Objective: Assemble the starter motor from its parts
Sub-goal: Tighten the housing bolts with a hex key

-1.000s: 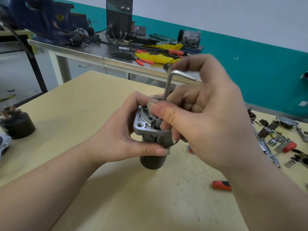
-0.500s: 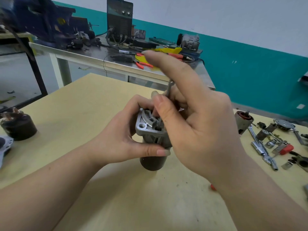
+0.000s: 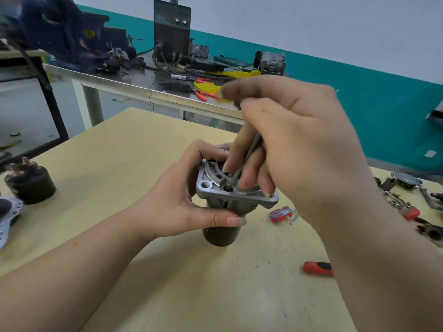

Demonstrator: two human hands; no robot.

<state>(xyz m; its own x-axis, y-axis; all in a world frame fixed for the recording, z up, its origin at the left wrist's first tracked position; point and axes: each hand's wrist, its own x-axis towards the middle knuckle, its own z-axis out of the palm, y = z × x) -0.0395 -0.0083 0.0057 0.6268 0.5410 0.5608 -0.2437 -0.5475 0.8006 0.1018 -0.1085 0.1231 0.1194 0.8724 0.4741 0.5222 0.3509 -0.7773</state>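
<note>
The starter motor stands upright on the wooden table, a dark cylinder with a silver aluminium end housing on top. My left hand grips the housing from the left, thumb across its front. My right hand is above it and pinches a metal hex key, whose tip sits in a hole in the housing's top face. The key's upper part is hidden behind my fingers.
A black solenoid and a silver bracket lie at the left edge. A small clear-handled screwdriver, a red-handled tool and several loose metal parts lie to the right. A cluttered steel bench stands behind.
My right hand has turned the hex key in the housing, its fingers shifting round the key. The left hand keeps its grip on the motor.
</note>
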